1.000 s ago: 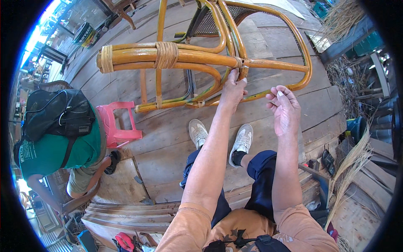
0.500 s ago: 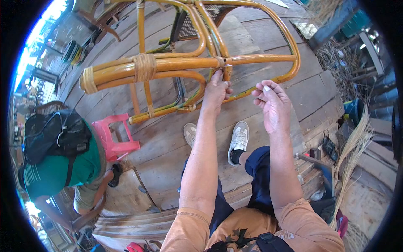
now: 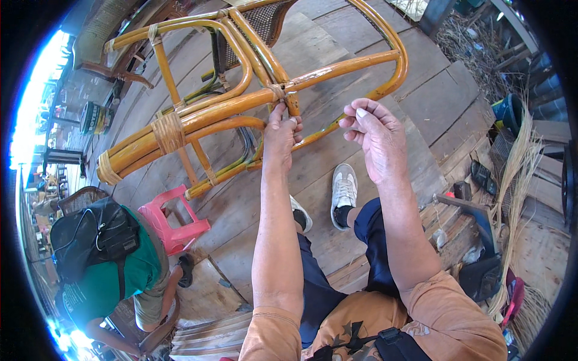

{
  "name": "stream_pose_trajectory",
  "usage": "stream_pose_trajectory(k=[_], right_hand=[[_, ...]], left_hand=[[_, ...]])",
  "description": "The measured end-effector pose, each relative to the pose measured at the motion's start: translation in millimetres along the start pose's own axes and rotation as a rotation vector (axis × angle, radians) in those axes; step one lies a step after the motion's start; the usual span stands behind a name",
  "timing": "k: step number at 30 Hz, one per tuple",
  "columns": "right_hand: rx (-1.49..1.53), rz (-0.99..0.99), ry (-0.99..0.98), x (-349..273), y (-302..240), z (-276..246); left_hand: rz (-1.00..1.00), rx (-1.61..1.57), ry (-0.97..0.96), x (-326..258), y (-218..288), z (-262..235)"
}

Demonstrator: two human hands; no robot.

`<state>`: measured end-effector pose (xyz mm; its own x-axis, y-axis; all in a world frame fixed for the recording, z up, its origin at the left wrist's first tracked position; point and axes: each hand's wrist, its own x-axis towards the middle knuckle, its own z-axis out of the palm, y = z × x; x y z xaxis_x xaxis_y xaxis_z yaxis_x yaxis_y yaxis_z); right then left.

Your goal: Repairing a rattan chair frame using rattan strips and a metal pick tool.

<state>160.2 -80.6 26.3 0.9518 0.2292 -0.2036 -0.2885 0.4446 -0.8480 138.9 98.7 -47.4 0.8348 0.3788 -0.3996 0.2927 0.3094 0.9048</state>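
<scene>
A glossy yellow-brown rattan chair frame (image 3: 211, 114) lies tilted in front of me, its poles bound with pale cane wrapping (image 3: 168, 133). My left hand (image 3: 282, 139) reaches to the wrapped joint where several poles meet, its fingers closed around the pole end just below the binding. To the right of that joint, my right hand (image 3: 379, 141) is raised in the air, apart from the frame. Its thumb and forefinger are pinched together; anything between them is too thin to make out.
A pink plastic stool (image 3: 171, 219) stands at left, beside a bent-over person in a green shirt with a black backpack (image 3: 96, 234). Long pale fibre strands (image 3: 518, 162) hang at right near wood scraps. Stacked boards (image 3: 211, 337) lie at lower left on the plank floor.
My view has turned, so the frame sits lower and further left in the picture. Both hands keep nearly the same places relative to the joint, the right one still pinched.
</scene>
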Motion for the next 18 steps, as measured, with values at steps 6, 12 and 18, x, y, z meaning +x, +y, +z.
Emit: stream_pose_trajectory(k=[6, 12, 18], right_hand=[[0.013, -0.016, -0.001, 1, -7, -9], [0.027, -0.009, -0.015, 1, -7, -9], [0.059, -0.027, -0.015, 3, -12, -13]], left_hand=[[0.013, 0.011, 0.023, -1, -1, 8], [0.033, 0.024, 0.021, 0, -3, 0], [0.053, 0.088, 0.029, 1, -4, 3]])
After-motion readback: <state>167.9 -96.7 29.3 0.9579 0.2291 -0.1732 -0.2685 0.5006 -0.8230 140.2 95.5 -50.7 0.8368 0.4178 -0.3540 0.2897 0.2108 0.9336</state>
